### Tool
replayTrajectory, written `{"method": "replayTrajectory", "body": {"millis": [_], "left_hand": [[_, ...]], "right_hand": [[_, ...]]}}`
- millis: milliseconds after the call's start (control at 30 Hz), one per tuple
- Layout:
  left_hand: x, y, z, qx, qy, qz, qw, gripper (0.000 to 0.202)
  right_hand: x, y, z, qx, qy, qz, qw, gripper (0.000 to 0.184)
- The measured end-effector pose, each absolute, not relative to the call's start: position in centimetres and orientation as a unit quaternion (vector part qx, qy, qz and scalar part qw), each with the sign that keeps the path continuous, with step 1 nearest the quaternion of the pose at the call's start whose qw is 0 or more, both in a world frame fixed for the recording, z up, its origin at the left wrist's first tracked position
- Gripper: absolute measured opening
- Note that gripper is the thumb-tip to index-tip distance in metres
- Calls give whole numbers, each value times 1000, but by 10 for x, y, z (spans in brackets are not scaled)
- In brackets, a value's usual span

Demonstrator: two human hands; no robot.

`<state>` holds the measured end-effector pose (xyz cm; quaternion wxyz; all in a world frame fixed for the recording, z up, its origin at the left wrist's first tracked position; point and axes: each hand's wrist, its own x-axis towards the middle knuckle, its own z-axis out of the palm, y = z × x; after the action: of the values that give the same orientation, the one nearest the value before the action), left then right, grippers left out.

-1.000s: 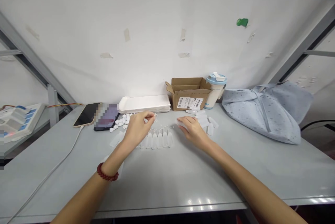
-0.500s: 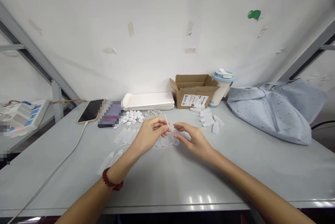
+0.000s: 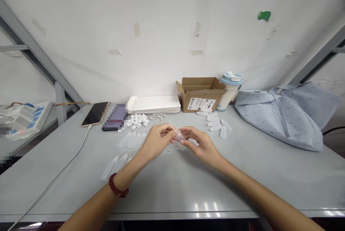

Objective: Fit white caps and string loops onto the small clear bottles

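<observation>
Right of centre, we see an open cardboard box (image 3: 201, 103), its floor hidden, beside a lidded cup (image 3: 225, 96). Mid-frame, our right hand (image 3: 202, 146), fingers slightly parted, grips a translucent bottle (image 3: 179, 136); our left hand (image 3: 155, 141) tightly pinches a white cord (image 3: 173, 127).

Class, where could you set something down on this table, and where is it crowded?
Bare: the near tabletop between the forearms, and the stretch between the right forearm and blue cloth. Crowded: around the left hand, with translucent pieces and white bits.
</observation>
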<state>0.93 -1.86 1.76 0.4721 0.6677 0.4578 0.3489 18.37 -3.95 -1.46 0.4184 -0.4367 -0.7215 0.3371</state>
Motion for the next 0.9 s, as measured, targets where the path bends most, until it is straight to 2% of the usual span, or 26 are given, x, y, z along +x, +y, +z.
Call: {"method": "replayTrajectory", "body": {"millis": [533,767,900], "left_hand": [[8,-22,18,766,435,315,355,27],[8,-23,18,759,462,301,347,33],[9,-23,18,747,470,315,349,29]], "right_hand": [[183,-40,-13,-421,-710,350,442,24],[183,-37,-13,-437,-716,314,445,19],[184,-36,-16,-440,-732,268,446,18]]}}
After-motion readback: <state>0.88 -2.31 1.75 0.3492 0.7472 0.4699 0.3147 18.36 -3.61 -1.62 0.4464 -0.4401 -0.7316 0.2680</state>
